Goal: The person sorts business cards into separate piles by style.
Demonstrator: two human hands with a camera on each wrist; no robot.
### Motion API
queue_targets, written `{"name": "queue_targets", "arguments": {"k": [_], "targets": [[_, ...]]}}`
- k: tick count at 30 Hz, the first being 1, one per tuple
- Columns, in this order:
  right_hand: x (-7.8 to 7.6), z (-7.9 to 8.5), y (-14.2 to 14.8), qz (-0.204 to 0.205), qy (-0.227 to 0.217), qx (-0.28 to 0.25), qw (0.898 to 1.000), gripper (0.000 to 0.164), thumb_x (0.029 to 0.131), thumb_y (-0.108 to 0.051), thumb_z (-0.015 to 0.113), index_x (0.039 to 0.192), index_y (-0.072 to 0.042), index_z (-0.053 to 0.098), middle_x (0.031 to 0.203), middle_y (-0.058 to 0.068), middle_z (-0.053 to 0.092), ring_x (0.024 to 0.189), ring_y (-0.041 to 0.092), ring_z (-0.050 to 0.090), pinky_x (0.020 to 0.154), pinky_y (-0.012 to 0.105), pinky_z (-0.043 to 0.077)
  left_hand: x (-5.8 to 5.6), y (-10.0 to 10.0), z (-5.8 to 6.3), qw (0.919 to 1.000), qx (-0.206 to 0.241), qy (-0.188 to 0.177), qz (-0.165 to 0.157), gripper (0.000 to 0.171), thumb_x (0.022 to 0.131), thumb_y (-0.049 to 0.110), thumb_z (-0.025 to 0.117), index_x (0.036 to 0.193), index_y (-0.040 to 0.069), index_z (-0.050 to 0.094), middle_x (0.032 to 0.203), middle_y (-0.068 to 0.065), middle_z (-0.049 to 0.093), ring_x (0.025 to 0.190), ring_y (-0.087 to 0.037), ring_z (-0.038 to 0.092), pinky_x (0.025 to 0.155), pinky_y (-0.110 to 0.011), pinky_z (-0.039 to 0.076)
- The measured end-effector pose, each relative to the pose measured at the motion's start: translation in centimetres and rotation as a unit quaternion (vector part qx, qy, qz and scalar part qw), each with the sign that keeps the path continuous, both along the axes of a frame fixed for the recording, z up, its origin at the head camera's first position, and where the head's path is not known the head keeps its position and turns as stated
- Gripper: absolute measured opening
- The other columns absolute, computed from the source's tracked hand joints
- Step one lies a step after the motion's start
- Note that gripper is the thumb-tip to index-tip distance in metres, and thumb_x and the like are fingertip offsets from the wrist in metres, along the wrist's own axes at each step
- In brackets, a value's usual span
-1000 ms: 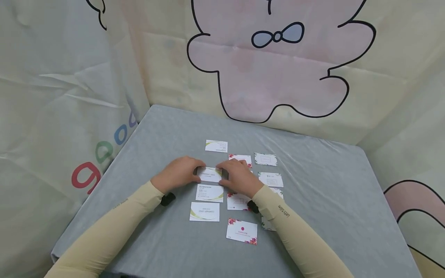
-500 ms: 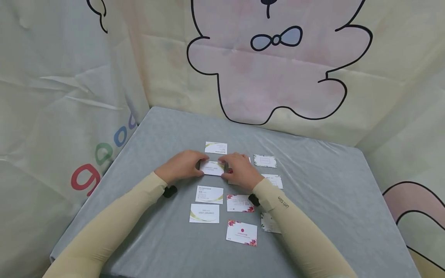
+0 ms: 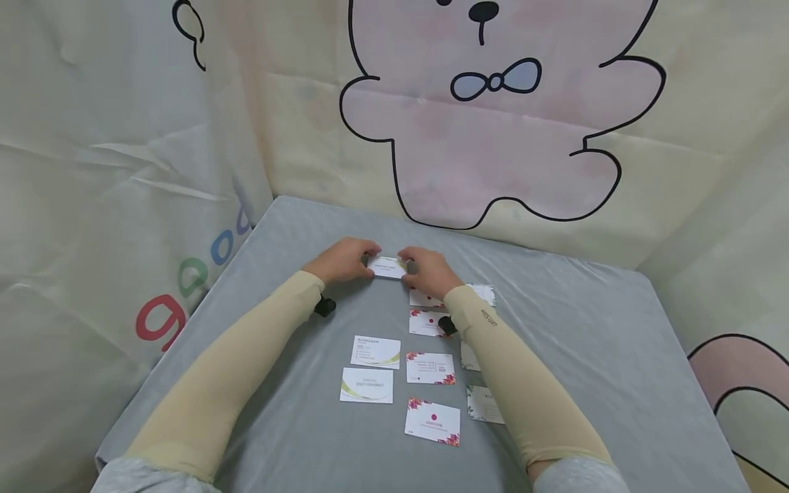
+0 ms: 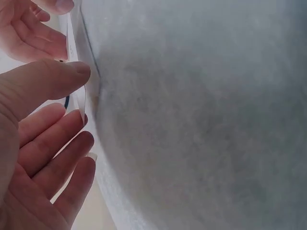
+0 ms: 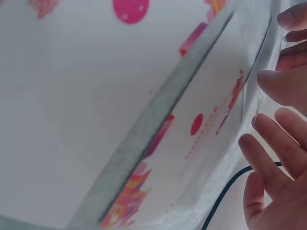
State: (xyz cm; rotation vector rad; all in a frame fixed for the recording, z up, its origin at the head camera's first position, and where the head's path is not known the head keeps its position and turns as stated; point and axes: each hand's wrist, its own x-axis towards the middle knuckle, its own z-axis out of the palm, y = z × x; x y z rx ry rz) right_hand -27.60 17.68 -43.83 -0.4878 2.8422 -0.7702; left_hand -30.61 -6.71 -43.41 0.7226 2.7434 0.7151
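- Currently the left hand (image 3: 344, 260) is clamped on the left end of a white rectangular paper card with grey lettering (image 3: 387, 268), its thumb at the near corner and its fingertips at the far one
- The right hand (image 3: 429, 270) grips the right end of that card in the same way, thumb near, fingertips far
- The card lies level with its long sides running left to right, at the far end of the left column; whether it touches the cloth I cannot tell
- Well apart on the near side are a white paper card with text lines and a yellow-green curve (image 3: 375, 352) and, just nearer, a white paper card marked COMPANY LOGO (image 3: 366, 385)
- To their right, a column of four white paper cards with red floral corners (image 3: 433, 422) runs from near to far, the farther two partly behind the right hand and wrist
- Farther right, white paper cards with green leafy edges (image 3: 485, 404) show in part around the cream fabric right sleeve (image 3: 524, 383)
- All lie on a table draped in grey cloth (image 3: 296, 411); behind its far edge hangs a pale fabric backdrop with a pink bear (image 3: 493, 150)
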Motion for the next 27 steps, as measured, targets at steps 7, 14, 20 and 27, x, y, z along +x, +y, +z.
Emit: {"name": "queue_targets", "arguments": {"k": [7,14,20,27], "targets": [[-0.4,-0.4,0.3,-0.010,-0.020,0.023,0.999,0.057,0.099,-0.023,0.079,0.153,-0.017,0.060,0.155,0.006,0.062,0.153,0.030,0.050,0.130,0.055,0.035,-0.5,0.6,-0.6,1.0000,-0.006,-0.005,-0.005,0.057,0.094,0.023,0.084,0.148,0.012,0.066,0.143,-0.007,0.071,0.135,-0.024,0.063,0.121,-0.044,0.048],[-0.7,-0.1,-0.1,-0.007,-0.034,0.038,0.999,0.057,0.100,-0.022,0.078,0.154,-0.016,0.059,0.160,0.008,0.057,0.156,0.031,0.046,0.131,0.058,0.031,-0.6,0.9,-1.0,0.9999,-0.006,-0.007,0.006,0.058,0.094,0.022,0.085,0.147,0.012,0.066,0.142,-0.007,0.071,0.134,-0.024,0.063,0.121,-0.045,0.047],[-0.6,0.1,0.0,-0.005,-0.026,0.050,0.998,0.055,0.100,-0.021,0.078,0.151,-0.015,0.062,0.155,0.008,0.061,0.152,0.031,0.050,0.130,0.064,0.028,-0.5,1.0,-0.9,1.0000,0.000,-0.004,-0.007,0.059,0.094,0.022,0.085,0.147,0.010,0.065,0.145,-0.008,0.070,0.138,-0.026,0.062,0.122,-0.046,0.046],[-0.6,-0.4,0.1,0.002,-0.012,0.037,0.999,0.054,0.098,-0.022,0.079,0.149,-0.013,0.063,0.151,0.009,0.063,0.148,0.032,0.053,0.128,0.066,0.029,-0.6,0.7,-1.2,1.0000,-0.005,-0.004,-0.005,0.058,0.094,0.022,0.084,0.148,0.011,0.065,0.148,-0.007,0.068,0.142,-0.026,0.060,0.124,-0.045,0.044]]}}
